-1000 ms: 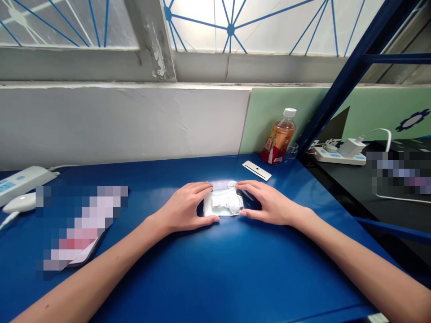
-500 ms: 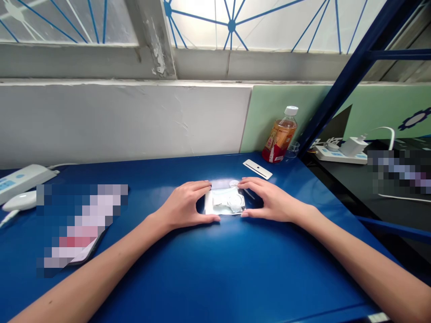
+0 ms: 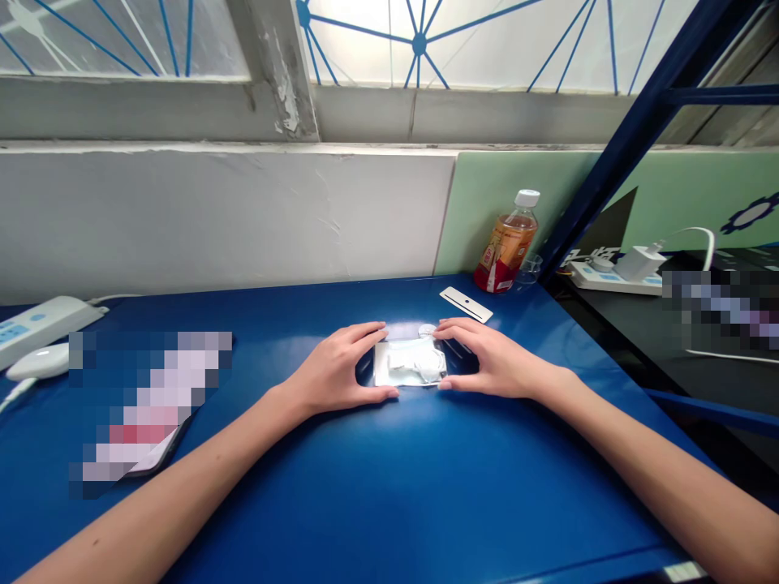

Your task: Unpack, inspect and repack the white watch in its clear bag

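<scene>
A small clear plastic packet (image 3: 409,362) with white parts inside lies flat on the blue table (image 3: 395,487). My left hand (image 3: 334,375) curves round its left side, forefinger at the far edge and thumb at the near edge. My right hand (image 3: 492,361) frames the right side the same way, its fingertips on the packet's corners. A small round white disc (image 3: 427,330) sits just beyond the packet, between my forefingers.
A white strip with a hole (image 3: 466,304) lies behind my right hand. An orange drink bottle (image 3: 507,246) and a clear cup (image 3: 529,268) stand at the back right by a blue post (image 3: 633,130). A power strip (image 3: 36,322) and a mouse (image 3: 36,361) lie far left, another power strip (image 3: 612,280) right.
My fingers have drawn back from the packet's top to its edges, so more of the packet and the round disc show. Both arms have stayed nearly in place.
</scene>
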Tool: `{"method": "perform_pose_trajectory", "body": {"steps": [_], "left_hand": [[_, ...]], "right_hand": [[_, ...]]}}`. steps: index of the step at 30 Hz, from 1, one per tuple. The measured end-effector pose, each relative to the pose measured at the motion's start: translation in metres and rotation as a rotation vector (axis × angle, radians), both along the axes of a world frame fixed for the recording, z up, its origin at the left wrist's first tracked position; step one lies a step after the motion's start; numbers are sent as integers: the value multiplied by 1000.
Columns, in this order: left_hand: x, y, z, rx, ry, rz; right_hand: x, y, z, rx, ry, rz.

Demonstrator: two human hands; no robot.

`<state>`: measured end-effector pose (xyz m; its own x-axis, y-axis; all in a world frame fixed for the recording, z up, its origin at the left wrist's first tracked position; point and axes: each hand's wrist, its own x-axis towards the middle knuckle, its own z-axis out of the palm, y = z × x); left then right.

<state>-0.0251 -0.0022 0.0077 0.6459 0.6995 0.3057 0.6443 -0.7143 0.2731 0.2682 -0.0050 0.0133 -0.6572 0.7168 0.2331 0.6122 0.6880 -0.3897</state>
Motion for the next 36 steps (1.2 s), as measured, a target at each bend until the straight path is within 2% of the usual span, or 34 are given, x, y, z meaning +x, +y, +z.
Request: {"method": "perform_pose_trajectory", "body": {"steps": [5,10,14,17,21,24,27,29,33,36], "left_hand": [[2,-2,3,21,-75,-71],[3,-3,3,28,-79,-83],[2,-3,1,31,-84,-87],[2,-2,1,67,-91,-91],[1,-5,1,144,-137,-100],[2,-7,-2,185,-220,-67],[4,-9,-4,197,-282,-55],[4,-9,-4,166,-252,-66],[4,-8,-2,35,-166,-41],[3,-6,0,-42,-111,-57]], "right_hand": [[-3,-2,-3,23,38,7],[-1,-2,-2,37,10,30],[2,2,-1,99,23,101],[0,1,-3,138,114,143],[-8,-5,-3,80,351,62],[-14,-9,-1,-43,504,-65],[-18,-8,-3,-186,575,-177],[-19,-6,-9,-216,579,-204],[-19,-4,-18,-84,463,-240],[-15,-4,-17,49,292,-165]]}}
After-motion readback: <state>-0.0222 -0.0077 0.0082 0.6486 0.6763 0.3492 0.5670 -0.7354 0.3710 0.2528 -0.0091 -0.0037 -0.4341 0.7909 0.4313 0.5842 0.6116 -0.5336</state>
